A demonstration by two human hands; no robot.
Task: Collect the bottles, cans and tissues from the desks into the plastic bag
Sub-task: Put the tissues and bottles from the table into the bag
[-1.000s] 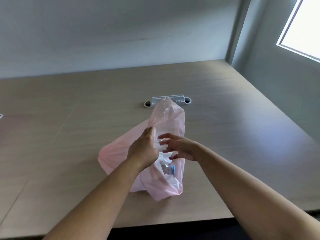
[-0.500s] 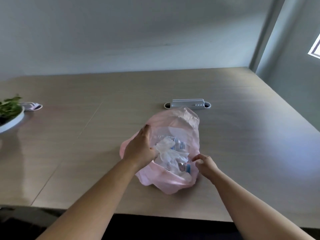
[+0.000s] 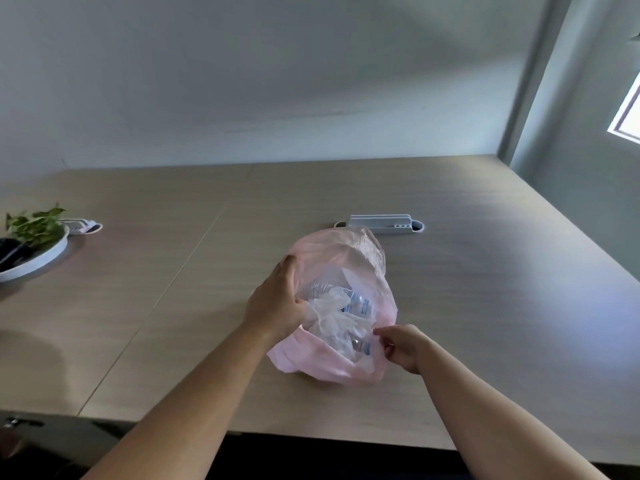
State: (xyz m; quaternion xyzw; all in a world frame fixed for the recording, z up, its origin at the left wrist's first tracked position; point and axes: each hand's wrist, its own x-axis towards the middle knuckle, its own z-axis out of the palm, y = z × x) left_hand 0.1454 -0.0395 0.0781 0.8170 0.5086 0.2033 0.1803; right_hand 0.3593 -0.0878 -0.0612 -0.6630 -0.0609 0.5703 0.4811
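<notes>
Pink plastic bag (image 3: 332,367) on desk (image 3: 485,306) between hands, left hand (image 3: 277,306) gripping its rim, right hand (image 3: 403,344) pinching its edge

Two bare forearms are seen, no sleeves worn up to the frame edge. The bare left hand (image 3: 277,306) and bare right hand (image 3: 403,344) are uncovered; rings cannot be told through blur.

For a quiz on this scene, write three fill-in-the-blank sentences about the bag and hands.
1. The thin plastic bag on the wooden desk is coloured ____.
2. The left hand holds the bag's ____ side.
3. Crumpled tissue lies ____ the bag.

Missing words: pink; left; inside
</notes>
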